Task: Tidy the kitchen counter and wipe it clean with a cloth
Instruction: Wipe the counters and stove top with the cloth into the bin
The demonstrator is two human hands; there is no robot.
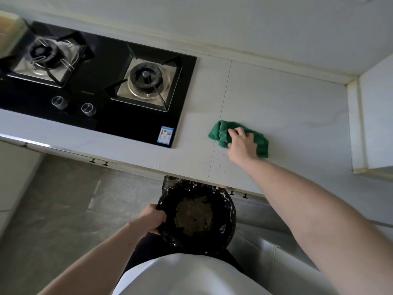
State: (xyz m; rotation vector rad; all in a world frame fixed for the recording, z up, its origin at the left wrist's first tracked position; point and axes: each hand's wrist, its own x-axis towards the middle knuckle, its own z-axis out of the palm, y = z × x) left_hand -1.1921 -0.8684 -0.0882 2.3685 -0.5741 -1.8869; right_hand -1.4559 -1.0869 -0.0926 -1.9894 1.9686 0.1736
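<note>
A crumpled green cloth [219, 132] lies on the pale counter [287, 107], right of the hob. My right hand [241, 143] rests on top of it, fingers spread over the fabric. Small pale crumbs [221, 165] are scattered on the counter between the cloth and the front edge. Below that edge, my left hand [152, 218] grips the rim of a bin lined with a black bag [170, 235]; flat brownish scraps [194, 215] lie inside it.
A black glass gas hob [110, 116] with two burners and two knobs fills the counter's left half. A white wall runs along the back, and a white corner block [374, 124] stands at the right. Grey floor tiles lie below.
</note>
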